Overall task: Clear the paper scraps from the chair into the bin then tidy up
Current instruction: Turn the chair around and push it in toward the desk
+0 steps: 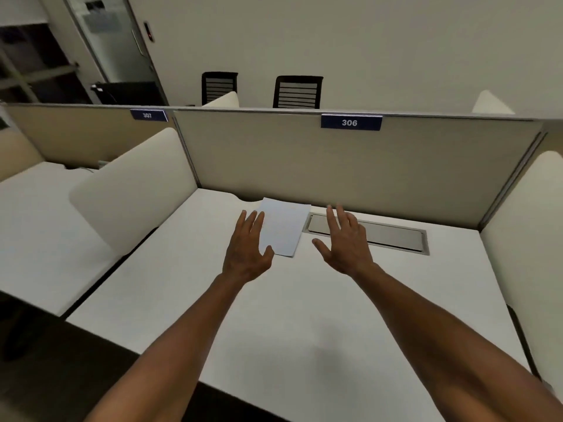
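Observation:
A thin stack of white paper sheets lies flat on the white desk, close to the back partition and slightly turned. My left hand hovers at the stack's left edge, fingers spread, thumb at its near corner, holding nothing. To the right of the paper, my right hand is open above the desk, fingers apart and empty. No chair with scraps and no bin are visible here.
A grey metal cable hatch is set into the desk behind my right hand. Beige partitions labelled 306 and 307 enclose the desk, with rounded side dividers left and right. Two black chairs stand beyond the partition.

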